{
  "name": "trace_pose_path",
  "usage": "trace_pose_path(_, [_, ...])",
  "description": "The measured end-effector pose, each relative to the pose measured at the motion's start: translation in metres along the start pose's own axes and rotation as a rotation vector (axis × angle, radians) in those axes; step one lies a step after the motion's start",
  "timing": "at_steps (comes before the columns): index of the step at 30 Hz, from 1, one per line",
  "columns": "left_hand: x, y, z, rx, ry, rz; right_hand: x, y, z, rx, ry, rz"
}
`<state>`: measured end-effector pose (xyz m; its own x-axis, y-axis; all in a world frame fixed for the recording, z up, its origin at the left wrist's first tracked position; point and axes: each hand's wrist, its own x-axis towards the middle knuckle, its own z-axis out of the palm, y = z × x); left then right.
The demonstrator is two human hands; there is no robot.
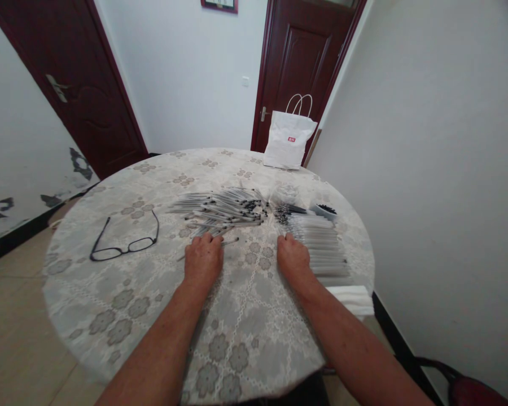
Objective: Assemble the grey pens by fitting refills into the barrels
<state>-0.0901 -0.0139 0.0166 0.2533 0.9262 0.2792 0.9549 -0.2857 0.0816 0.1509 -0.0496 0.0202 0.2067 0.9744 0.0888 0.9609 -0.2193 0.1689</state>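
Observation:
My left hand rests knuckles-up on the round table, fingers curled under, with a thin pen part sticking out to its right. My right hand also lies curled on the cloth, beside a neat row of clear pen tubes. What either hand holds is hidden. Just beyond both hands lies a loose heap of grey pen barrels with black tips.
Black-framed glasses lie on the left of the table. A small dish of black caps sits at the right, a white paper bag at the far edge, folded white tissue at the near right edge. A red chair stands lower right.

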Motion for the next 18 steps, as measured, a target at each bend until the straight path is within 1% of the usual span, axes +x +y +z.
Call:
trace_pose_path(5, [0.000,-0.001,0.001,0.007,-0.033,-0.034,-0.005,-0.002,0.004,0.025,0.016,-0.083])
trace_pose_path(10, [0.001,0.001,0.002,0.022,-0.042,-0.036,-0.002,-0.003,0.002,0.042,-0.019,-0.048])
trace_pose_path(14, [0.002,0.003,0.004,-0.033,0.008,-0.017,0.003,-0.003,0.000,0.053,-0.033,-0.026])
trace_pose_path(18, [0.004,0.004,0.011,-0.156,0.085,0.037,0.002,-0.002,-0.001,0.056,-0.039,-0.027])
